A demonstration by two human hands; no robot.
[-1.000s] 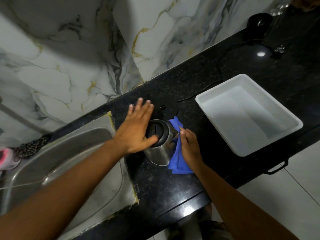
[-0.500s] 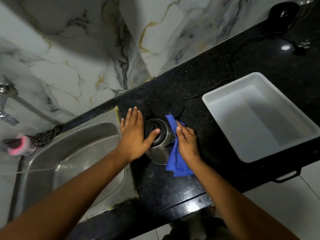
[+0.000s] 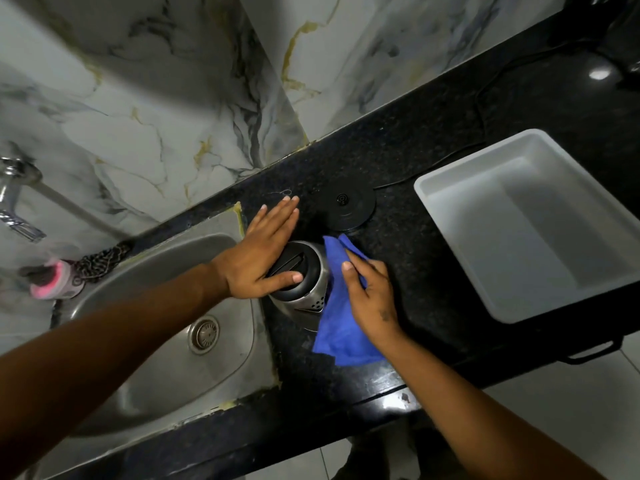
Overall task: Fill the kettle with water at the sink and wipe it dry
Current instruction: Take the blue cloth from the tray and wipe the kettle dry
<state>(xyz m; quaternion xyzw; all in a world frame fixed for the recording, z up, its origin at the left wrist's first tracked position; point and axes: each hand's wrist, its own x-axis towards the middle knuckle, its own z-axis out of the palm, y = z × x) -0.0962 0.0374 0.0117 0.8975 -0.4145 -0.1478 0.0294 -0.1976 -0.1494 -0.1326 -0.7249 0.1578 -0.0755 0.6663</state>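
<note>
A: Where is the kettle [image 3: 304, 285]?

B: It stands on the black bench [image 3: 415, 237], just right of the steel sink [image 3: 166, 341] and just in front of its round black base [image 3: 346, 206]. The base has a cord running off toward the back right. The kettle has a steel body and a black lid, and the lid is down.

A: And the left hand [image 3: 263, 258]?

B: It lies flat on the lid, fingers spread wide and straight, pointing toward the marble wall [image 3: 138, 116]. The thumb rests across the front of the lid. It presses down; it grips nothing.

A: The right hand [image 3: 372, 296]?

B: It holds a blue cloth [image 3: 341, 327] against the kettle's right side. The fingers are loosely curled over the cloth, the index finger pointing up toward the lid's edge. The cloth hangs down from under the palm onto the bench, and a corner of it sticks up beside the base.

A: What else is around?

B: A white plastic tub [image 3: 519, 230] sits on the bench to the right, well apart from the kettle. A tap [image 3: 14, 202] shows at the far left on the wall. Near the sink's back left corner lie a pink scrubber [image 3: 52, 282] and a dark chain-like thing [image 3: 100, 258]; what that is I cannot tell. Whether the kettle has water inside, I cannot tell either.
</note>
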